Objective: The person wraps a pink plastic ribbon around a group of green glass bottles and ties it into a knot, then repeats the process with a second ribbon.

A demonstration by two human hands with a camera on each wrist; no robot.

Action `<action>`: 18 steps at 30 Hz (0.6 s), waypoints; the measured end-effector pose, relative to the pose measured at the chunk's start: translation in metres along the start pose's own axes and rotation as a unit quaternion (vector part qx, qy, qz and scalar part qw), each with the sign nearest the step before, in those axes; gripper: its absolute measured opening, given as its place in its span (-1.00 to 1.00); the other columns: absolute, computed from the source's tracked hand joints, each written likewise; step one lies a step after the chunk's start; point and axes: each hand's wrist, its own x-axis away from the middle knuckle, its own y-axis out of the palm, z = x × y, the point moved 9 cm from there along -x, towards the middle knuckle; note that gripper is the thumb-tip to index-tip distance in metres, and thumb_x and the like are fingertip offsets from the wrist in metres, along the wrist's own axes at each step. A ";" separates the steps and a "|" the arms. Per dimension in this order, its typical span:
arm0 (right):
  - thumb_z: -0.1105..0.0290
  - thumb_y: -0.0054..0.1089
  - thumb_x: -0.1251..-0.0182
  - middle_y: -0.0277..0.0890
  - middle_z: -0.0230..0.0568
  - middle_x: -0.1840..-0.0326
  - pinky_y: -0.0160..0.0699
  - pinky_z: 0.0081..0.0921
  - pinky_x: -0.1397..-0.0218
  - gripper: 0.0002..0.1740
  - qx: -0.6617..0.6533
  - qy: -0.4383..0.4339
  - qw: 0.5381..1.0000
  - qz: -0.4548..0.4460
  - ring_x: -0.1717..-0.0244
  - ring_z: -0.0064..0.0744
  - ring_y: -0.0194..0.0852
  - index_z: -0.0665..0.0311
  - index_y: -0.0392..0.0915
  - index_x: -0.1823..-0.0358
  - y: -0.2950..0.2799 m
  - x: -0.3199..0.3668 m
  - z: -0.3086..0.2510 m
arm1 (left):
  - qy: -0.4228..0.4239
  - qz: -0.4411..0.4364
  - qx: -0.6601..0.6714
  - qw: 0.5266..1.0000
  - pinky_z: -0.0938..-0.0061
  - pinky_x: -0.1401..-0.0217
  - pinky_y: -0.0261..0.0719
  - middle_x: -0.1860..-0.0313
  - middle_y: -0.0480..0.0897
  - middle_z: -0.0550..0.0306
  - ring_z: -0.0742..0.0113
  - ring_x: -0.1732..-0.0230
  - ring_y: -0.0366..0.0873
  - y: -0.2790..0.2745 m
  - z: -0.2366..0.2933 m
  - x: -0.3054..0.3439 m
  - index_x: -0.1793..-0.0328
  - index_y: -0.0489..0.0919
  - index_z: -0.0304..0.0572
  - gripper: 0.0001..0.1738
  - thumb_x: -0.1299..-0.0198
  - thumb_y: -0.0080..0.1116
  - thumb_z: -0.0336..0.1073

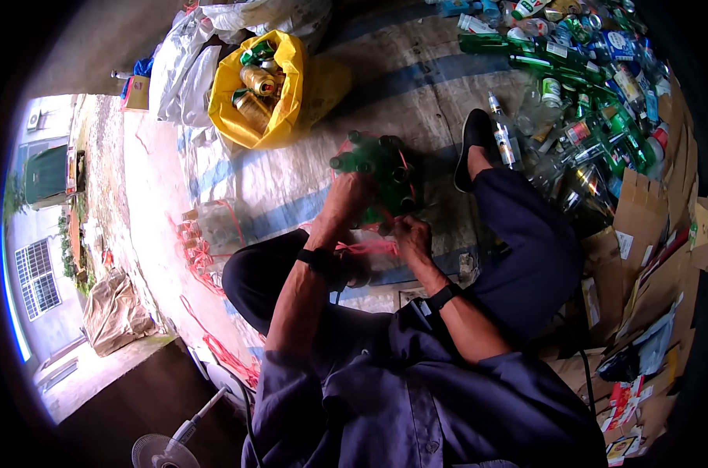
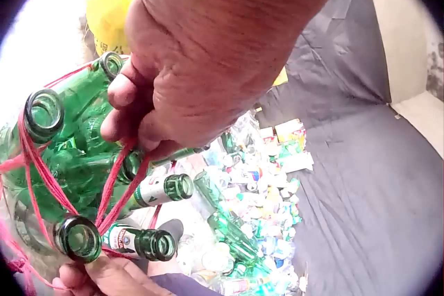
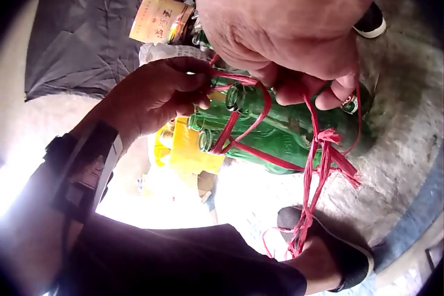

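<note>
A bundle of several green glass bottles [image 1: 385, 179] stands between the person's legs, mouths toward the body. Red plastic string [image 2: 114, 192] loops round the bottle necks and crosses between them. Thumb and fingers of the left hand [image 2: 208, 53] pinch the string above the necks. On the other side of the bundle, the right hand [image 3: 291, 25] has its fingers curled on another stretch of string, close against the bottles. A knot [image 3: 326, 136] with frayed ends hangs just below the right hand. Part of the bundle is hidden behind the hands.
A yellow bag [image 1: 221, 97] of cans stands beyond the bundle, beside white sacks [image 1: 186, 74]. Loose bottles and cans [image 1: 580, 101] pile up at the right, near flattened cardboard [image 1: 638, 210]. Clear bottles [image 1: 217, 222] tied with red string lie at the left. A fan [image 1: 163, 452] is at lower left.
</note>
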 end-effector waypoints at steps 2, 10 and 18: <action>0.42 0.08 -0.23 0.57 -0.02 0.57 0.41 -0.43 0.42 -0.82 0.018 -0.002 1.000 0.004 0.51 -0.39 0.54 0.37 0.63 0.33 0.000 -0.001 -0.002 | 0.032 0.006 -0.035 0.999 0.13 0.36 0.53 0.44 0.62 -0.17 -0.10 0.40 0.60 0.002 0.000 -0.003 0.43 0.62 -0.30 -0.89 0.00 0.10 -0.44; 0.35 0.10 -0.25 0.55 0.03 0.58 0.42 -0.37 0.43 -0.77 0.022 0.021 0.999 0.010 0.54 -0.25 0.55 0.38 0.62 0.35 0.000 -0.004 0.002 | 0.018 0.005 -0.054 0.998 0.12 0.35 0.56 0.46 0.62 -0.20 -0.10 0.41 0.61 0.013 -0.009 -0.007 0.44 0.61 -0.33 -0.91 0.02 0.11 -0.46; 0.35 0.07 -0.22 0.55 0.11 0.50 0.41 -0.35 0.37 -0.78 0.082 0.007 0.996 -0.019 0.45 -0.19 0.57 0.38 0.58 0.40 0.005 -0.004 0.017 | -0.077 -0.009 -0.092 0.993 0.11 0.32 0.56 0.44 0.63 -0.22 -0.17 0.37 0.62 0.017 -0.021 -0.008 0.33 0.65 -0.24 -0.80 -0.01 -0.01 -0.50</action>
